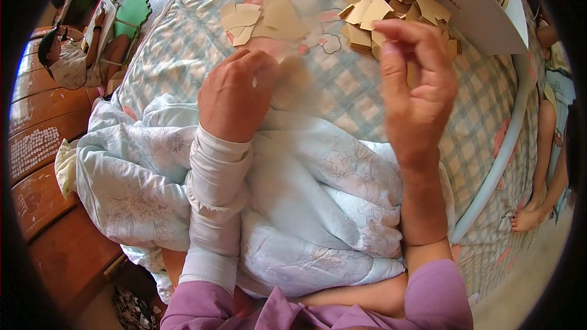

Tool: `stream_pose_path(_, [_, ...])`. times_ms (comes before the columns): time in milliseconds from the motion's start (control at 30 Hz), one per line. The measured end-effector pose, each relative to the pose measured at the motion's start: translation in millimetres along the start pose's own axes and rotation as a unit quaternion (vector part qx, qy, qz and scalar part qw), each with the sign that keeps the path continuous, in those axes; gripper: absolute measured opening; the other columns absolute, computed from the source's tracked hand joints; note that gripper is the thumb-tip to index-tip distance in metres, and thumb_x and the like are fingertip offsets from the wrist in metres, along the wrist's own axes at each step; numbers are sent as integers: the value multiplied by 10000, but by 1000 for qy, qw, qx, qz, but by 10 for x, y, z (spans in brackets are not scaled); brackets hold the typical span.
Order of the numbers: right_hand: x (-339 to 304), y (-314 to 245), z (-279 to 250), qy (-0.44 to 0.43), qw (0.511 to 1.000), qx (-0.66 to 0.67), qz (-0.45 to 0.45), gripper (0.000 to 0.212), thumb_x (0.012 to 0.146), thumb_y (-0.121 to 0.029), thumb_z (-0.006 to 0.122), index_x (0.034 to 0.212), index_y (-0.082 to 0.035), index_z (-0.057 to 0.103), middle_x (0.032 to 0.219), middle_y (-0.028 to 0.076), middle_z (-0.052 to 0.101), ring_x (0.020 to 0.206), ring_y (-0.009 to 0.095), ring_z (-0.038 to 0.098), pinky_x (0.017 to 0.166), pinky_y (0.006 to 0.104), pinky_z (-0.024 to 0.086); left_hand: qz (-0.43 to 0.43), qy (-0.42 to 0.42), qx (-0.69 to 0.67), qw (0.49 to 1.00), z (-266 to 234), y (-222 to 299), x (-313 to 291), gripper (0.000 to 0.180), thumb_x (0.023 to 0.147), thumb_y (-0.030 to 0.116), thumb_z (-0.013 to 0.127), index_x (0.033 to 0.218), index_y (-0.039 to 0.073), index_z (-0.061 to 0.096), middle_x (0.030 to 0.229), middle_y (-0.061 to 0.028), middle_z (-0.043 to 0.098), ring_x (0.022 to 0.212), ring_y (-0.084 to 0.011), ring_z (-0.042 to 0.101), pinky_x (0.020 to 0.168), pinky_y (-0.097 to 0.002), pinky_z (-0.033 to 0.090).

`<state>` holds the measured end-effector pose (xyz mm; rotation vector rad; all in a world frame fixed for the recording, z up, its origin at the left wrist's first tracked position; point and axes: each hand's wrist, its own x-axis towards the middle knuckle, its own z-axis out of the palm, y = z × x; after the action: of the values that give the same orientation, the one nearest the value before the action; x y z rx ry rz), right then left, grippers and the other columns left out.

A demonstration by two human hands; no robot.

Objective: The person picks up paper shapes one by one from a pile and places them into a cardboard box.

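Two bare hands are working over a padded sheet [348, 95], its cloth showing a pale green and cream check with pink printed figures.

Left hand [233, 95]: emerging from a creased white sleeve [214, 211]; fingers are curling inward, knuckles up. The tips are hiding, so I cannot tell whether they are pinching anything. A blurred tan shape [296, 77] is showing just right of them.

Right hand [422, 95]: thumb and index finger are standing apart at the tips, the other fingers bending. Whether they are gripping a card I cannot tell.

Tan card pieces, loose [278, 19]: lying flat and overlapping, far of the left hand; smooth, matte, with curved edges and sharp corners.

Tan card pieces, heaped [374, 12]: sitting far right, behind the right hand, some stacking in thick layers.

White box [474, 9]: standing flat-walled beside the heap, with more tan pieces filling it.

Pale blue quilt [330, 168]: bunching in soft folds at the near side, bearing fine floral line prints.
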<state>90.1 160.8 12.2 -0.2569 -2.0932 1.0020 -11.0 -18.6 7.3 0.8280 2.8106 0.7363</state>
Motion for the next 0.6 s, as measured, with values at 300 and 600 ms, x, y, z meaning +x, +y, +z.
stream_pose_path(300, [-135, -147, 219, -123, 967, 167, 150, 200, 846, -72, 583, 1038, -18, 597, 926, 41, 583, 840, 94, 546, 732, 230, 444, 54, 105, -219, 969, -7, 167, 0, 96, 830, 12, 531, 904, 19, 593, 778, -118, 599, 692, -234, 583, 649, -280, 461])
stream_pose_path(600, [-77, -149, 137, -159, 882, 299, 328, 81, 861, -75, 594, 922, -36, 557, 818, 7, 607, 713, 74, 577, 662, 192, 461, 50, 135, -522, 840, 53, 316, -69, 203, 902, 49, 517, 1094, 7, 466, 899, -40, 567, 768, -93, 514, 724, -233, 430])
